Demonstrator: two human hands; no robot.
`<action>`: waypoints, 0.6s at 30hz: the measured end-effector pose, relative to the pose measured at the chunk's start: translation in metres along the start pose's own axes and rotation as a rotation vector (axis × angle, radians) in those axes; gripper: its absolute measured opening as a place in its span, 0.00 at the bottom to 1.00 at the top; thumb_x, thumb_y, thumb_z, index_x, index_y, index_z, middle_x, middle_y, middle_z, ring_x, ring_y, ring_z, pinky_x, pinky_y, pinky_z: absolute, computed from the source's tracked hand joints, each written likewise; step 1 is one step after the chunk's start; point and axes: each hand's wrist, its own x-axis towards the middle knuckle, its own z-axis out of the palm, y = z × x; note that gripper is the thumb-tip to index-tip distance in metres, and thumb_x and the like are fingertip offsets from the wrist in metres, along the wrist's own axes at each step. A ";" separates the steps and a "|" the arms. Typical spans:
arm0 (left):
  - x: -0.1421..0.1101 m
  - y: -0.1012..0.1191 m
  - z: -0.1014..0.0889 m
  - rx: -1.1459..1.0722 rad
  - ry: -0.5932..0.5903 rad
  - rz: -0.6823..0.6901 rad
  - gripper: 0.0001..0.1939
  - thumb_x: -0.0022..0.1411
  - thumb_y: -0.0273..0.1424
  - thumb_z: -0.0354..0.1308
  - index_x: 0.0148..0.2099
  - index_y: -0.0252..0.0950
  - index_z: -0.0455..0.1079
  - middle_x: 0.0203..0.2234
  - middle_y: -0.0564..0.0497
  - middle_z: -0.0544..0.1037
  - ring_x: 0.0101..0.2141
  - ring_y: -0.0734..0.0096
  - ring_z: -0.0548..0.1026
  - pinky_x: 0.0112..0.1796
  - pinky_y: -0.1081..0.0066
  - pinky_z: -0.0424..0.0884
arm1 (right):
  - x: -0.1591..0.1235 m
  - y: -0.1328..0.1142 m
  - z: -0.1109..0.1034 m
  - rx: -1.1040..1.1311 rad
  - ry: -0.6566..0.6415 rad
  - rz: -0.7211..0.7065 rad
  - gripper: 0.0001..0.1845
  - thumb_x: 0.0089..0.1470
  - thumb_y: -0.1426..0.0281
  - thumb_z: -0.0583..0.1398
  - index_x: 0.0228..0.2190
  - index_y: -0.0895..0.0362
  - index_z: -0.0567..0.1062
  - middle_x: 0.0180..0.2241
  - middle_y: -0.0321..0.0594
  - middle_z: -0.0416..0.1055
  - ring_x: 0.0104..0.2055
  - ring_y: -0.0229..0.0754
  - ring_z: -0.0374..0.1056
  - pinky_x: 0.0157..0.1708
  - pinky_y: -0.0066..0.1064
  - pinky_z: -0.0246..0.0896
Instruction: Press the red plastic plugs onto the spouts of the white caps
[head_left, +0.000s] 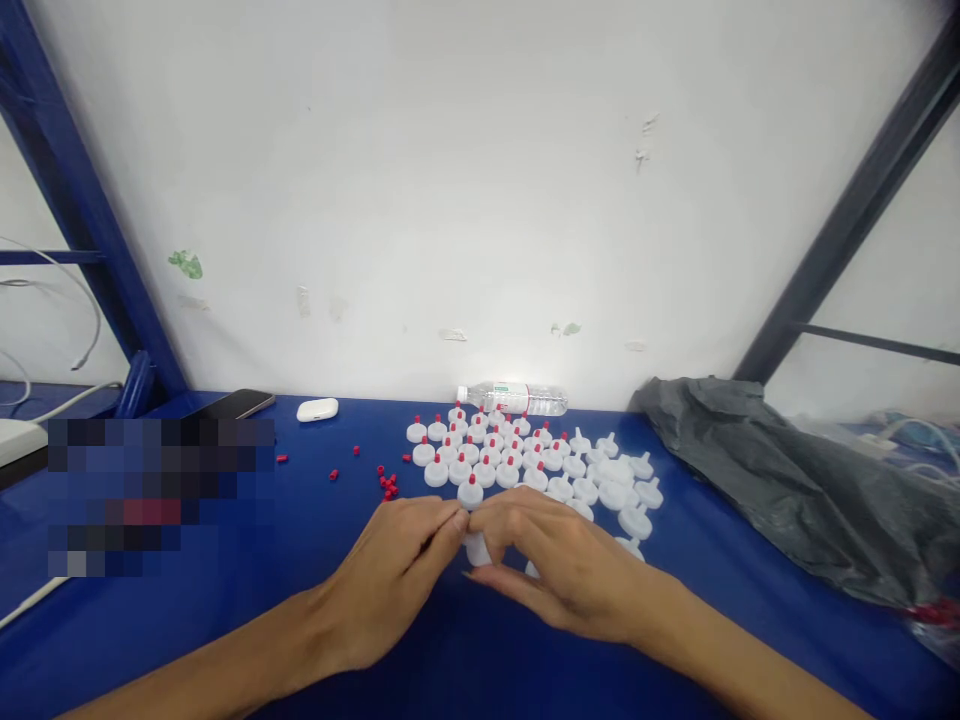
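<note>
Between my fingertips is a white nozzle cap (478,551), close above the blue tabletop. My right hand (562,560) grips it from the right, thumb below and fingers curled over. My left hand (401,575) is closed in a pinch at the upper part of this cap, where the fingers hide the nozzle tip. Whatever small thing lies in that pinch is hidden. Just beyond stands a white cap with a red tip (470,491). Several more red-tipped white caps (461,467) stand behind it, while several white caps with bare nozzles (635,520) lie to the right.
Small loose red tips (390,482) lie left of the caps. A clear bottle (529,398) rests along the wall, with a white case (317,409) and a phone (238,405) farther left. A dark grey plastic bag (795,480) covers the right side.
</note>
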 end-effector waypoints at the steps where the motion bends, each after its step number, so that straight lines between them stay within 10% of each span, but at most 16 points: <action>1: 0.001 0.002 0.001 -0.073 -0.012 -0.063 0.23 0.76 0.39 0.36 0.27 0.38 0.55 0.22 0.57 0.60 0.24 0.73 0.58 0.28 0.69 0.56 | 0.001 -0.001 -0.001 -0.054 0.000 -0.033 0.05 0.65 0.74 0.59 0.39 0.56 0.65 0.41 0.42 0.75 0.46 0.40 0.71 0.49 0.34 0.68; 5: 0.001 -0.004 -0.006 -0.225 0.043 -0.219 0.24 0.74 0.44 0.37 0.25 0.39 0.50 0.20 0.58 0.53 0.22 0.74 0.53 0.25 0.71 0.53 | -0.002 0.007 -0.005 -0.251 0.027 -0.092 0.06 0.64 0.79 0.55 0.40 0.57 0.70 0.44 0.46 0.76 0.50 0.44 0.70 0.50 0.38 0.68; 10: 0.003 -0.024 -0.036 0.106 0.288 -0.157 0.22 0.72 0.38 0.39 0.24 0.39 0.46 0.18 0.58 0.52 0.21 0.73 0.53 0.25 0.69 0.51 | -0.012 0.031 -0.015 -0.157 0.179 0.221 0.05 0.65 0.67 0.60 0.41 0.55 0.72 0.39 0.41 0.76 0.42 0.42 0.73 0.42 0.35 0.70; 18: 0.000 -0.022 -0.018 0.390 -0.046 0.172 0.05 0.65 0.25 0.49 0.36 0.37 0.65 0.32 0.49 0.71 0.37 0.63 0.66 0.38 0.65 0.63 | -0.011 0.034 -0.011 -0.271 -0.100 0.224 0.15 0.69 0.65 0.54 0.52 0.52 0.75 0.51 0.41 0.77 0.55 0.46 0.71 0.62 0.50 0.54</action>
